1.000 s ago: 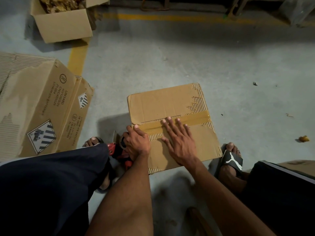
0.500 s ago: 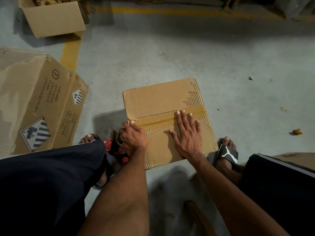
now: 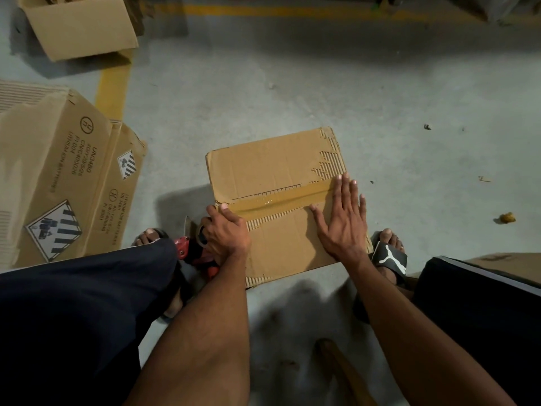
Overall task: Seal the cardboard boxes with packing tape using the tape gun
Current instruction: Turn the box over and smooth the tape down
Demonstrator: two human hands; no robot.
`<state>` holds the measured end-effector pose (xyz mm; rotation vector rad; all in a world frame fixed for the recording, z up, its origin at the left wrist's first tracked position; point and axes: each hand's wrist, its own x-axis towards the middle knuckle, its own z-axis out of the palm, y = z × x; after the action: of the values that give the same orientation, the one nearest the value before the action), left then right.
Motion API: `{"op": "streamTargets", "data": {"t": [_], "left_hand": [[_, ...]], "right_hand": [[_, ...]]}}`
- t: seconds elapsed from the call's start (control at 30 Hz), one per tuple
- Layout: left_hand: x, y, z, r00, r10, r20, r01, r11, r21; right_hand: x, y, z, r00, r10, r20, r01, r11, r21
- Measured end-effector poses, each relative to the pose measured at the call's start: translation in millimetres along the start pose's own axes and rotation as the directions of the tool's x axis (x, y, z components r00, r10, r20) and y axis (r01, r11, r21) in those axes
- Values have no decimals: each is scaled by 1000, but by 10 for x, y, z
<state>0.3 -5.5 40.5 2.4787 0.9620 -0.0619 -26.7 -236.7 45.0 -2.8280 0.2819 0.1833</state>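
Observation:
A small worn cardboard box [image 3: 272, 171] lies on the concrete floor between my feet. A strip of brown packing tape [image 3: 278, 200] runs along its centre seam. My right hand [image 3: 342, 221] lies flat with straight fingers on the right end of the tape. My left hand [image 3: 225, 232] grips the red tape gun [image 3: 190, 250] at the box's left edge, thumb on the tape's left end. Most of the tape gun is hidden by my hand and knee.
Large printed cardboard boxes [image 3: 58, 183] lie flattened at the left. An open box [image 3: 85, 27] with contents stands at the back left by a yellow floor line [image 3: 112, 89]. My sandalled feet [image 3: 389, 253] flank the box. Small debris [image 3: 506, 217] lies on the floor at right.
My right hand has slid rightward along the tape, from the middle of the box to its right end. My left hand has stayed at the left edge with the tape gun.

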Motion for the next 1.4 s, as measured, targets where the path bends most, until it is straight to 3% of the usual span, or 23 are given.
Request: {"op": "streamTargets", "data": {"t": [0.23, 0.37, 0.43, 0.57, 0.63, 0.77, 0.87, 1.0, 1.1, 1.17, 1.2, 1.3, 1.4], "left_hand": [[9, -1, -21, 998, -9, 68, 10, 1000, -25], [87, -61, -114, 977, 19, 214, -21, 1000, 7], [128, -93, -269, 930, 42, 365, -62, 997, 42], [65, -327, -629, 721, 65, 690, -49, 998, -43], [-79, -526, -769, 654, -2, 756, 21, 1000, -15], [-501, -798, -941, 601, -133, 788, 273, 961, -46], [-652, -819, -979, 608, -128, 784, 357, 926, -126], [-734, -697, -1046, 702, 40, 711, 337, 861, -381], [-763, -451, -1266, 723, 229, 651, 352, 688, -634], [-747, -241, -1366, 681, 370, 632, 290, 656, -697], [-754, -159, -1370, 652, 408, 639, 213, 710, -671], [-969, -152, -1261, 597, 404, 693, -165, 907, -387], [-1328, -328, -1098, 532, 387, 753, -349, 911, -221]], "right_hand": [[-7, -41, -65, 999, 23, 32, -24, 999, 35], [25, -37, -152, 989, 56, 139, -59, 998, 14], [57, -2, -231, 977, 77, 201, -78, 997, -1], [-83, 99, -441, 948, 99, 301, -111, 994, 23], [-272, 161, -525, 935, 125, 331, -150, 987, 51], [-702, 231, -592, 917, 184, 354, -235, 966, 105], [-1046, 184, -660, 895, 221, 387, -280, 954, 103], [-1472, 123, -736, 868, 265, 421, -326, 942, 78], [-1689, 127, -787, 831, 305, 465, -376, 924, 65], [-1746, 96, -876, 822, 294, 488, -383, 919, 92], [-1757, 93, -925, 820, 276, 501, -374, 922, 104], [-1759, 140, -995, 815, 279, 508, -388, 913, 122], [-1753, 204, -960, 798, 332, 503, -452, 882, 135]]}}
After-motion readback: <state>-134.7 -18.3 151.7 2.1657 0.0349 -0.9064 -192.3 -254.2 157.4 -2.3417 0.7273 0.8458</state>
